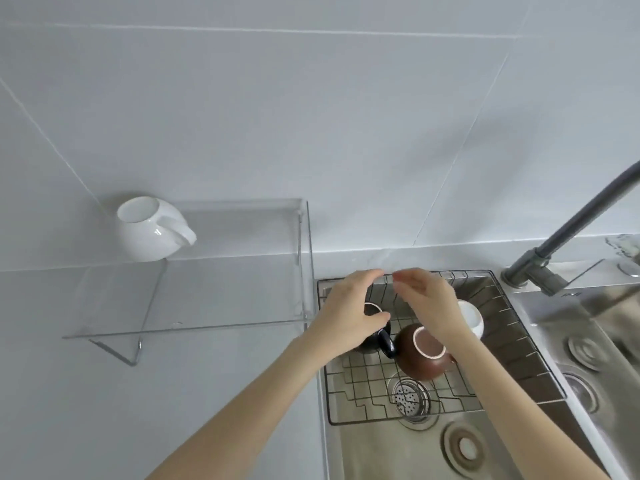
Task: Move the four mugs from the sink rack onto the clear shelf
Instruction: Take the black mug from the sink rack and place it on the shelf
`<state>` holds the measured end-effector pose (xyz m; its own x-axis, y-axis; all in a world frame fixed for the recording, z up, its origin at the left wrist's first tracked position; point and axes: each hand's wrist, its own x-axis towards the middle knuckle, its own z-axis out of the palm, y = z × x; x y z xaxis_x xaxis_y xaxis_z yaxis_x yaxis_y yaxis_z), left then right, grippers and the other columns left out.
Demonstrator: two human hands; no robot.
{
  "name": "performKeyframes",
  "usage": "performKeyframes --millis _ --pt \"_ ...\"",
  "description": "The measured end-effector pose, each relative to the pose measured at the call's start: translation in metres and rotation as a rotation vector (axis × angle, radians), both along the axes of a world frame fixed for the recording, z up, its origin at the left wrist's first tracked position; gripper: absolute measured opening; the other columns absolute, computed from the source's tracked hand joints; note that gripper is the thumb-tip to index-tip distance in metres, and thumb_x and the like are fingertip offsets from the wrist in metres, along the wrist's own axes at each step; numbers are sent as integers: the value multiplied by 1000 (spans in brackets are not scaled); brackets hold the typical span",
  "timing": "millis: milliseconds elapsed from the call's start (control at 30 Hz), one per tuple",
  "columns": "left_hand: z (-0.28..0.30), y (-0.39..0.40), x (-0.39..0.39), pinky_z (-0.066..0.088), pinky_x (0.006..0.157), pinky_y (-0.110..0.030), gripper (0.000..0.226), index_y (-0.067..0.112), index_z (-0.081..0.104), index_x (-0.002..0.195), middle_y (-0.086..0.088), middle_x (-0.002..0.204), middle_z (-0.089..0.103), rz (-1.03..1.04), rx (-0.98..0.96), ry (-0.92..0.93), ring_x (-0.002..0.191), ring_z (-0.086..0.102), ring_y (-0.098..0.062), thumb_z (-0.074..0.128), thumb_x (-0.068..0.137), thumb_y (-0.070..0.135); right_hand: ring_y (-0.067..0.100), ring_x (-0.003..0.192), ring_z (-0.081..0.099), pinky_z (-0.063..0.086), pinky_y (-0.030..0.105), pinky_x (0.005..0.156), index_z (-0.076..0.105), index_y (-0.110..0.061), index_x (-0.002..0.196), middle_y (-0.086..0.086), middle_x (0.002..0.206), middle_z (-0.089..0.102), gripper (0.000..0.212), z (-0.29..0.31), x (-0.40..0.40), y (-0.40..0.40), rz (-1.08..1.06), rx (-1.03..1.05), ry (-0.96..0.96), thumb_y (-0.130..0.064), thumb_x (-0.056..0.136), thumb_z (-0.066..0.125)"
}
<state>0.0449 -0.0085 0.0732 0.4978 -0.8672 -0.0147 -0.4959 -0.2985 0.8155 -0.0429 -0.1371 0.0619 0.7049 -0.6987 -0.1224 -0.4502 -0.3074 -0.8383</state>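
Observation:
A white mug (149, 230) stands upside down at the left end of the clear shelf (242, 306). In the wire sink rack (512, 327) sit three upside-down mugs: a dark blue one (382, 337), a brown one (419, 358) and a white one (471, 315) partly hidden behind my right hand. My left hand (349, 306) curls over the dark blue mug, thumb against its base, fingers spread. My right hand (426, 296) hovers open above the rack between the brown and white mugs, holding nothing.
A grey faucet (568, 233) rises at the right of the steel sink (415, 455). A second basin (588, 341) lies further right. The tiled wall stands behind the shelf and the grey counter (104, 410) stretches to the left.

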Motion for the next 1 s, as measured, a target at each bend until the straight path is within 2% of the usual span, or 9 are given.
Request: performKeyframes --millis 167,267,367,500,667,733,900,1000 --pt "-68 -28 -5 31 107 -29 75 12 29 138 -9 145 37 -10 304 39 132 37 -22 67 74 15 20 100 62 46 31 90 62 -12 108 7 106 71 26 -72 -32 -3 -40 79 227 -18 83 60" --pt "-97 -40 2 27 111 -32 90 8 18 142 -12 151 24 14 425 28 137 30 -26 72 70 15 24 101 59 42 27 83 57 -7 116 12 108 67 32 -98 -31 2 -61 104 256 -16 86 57" --pt "-112 -52 8 19 116 -34 99 7 6 143 -13 156 11 23 479 2 143 17 -26 74 71 15 24 103 56 36 22 78 53 -6 119 11 114 63 32 -115 -23 11 -30 17 262 -14 88 53" --pt "-130 -65 14 22 115 -35 98 8 11 143 -13 155 17 7 542 -15 142 21 -26 75 69 13 27 103 61 50 35 84 46 -7 122 12 116 63 33 -131 -11 18 -57 -32 318 -16 90 48" --pt "-136 -71 15 30 110 -36 101 9 15 143 -11 151 27 -10 564 -56 138 29 -26 79 64 15 30 87 66 49 36 66 48 -8 112 12 97 70 22 -138 -8 21 -106 -168 404 -16 91 46" --pt "-136 -70 14 31 110 -37 103 10 16 143 -10 150 29 2 565 -81 137 31 -26 80 62 16 32 86 66 47 35 64 49 -7 108 14 94 71 19 -137 -8 21 -99 -174 406 -16 92 45" --pt "-127 -64 12 31 111 -36 103 14 26 141 -6 149 37 77 531 -43 136 35 -23 84 55 18 35 89 64 51 42 75 54 -7 107 17 94 71 19 -125 -12 17 -118 -106 332 -13 89 50" --pt "-110 -61 9 32 109 -33 103 15 29 139 -3 146 41 109 473 -25 134 37 -22 86 53 20 35 88 63 51 44 77 58 -8 106 16 93 72 20 -110 -18 17 -141 -111 245 -14 87 54"
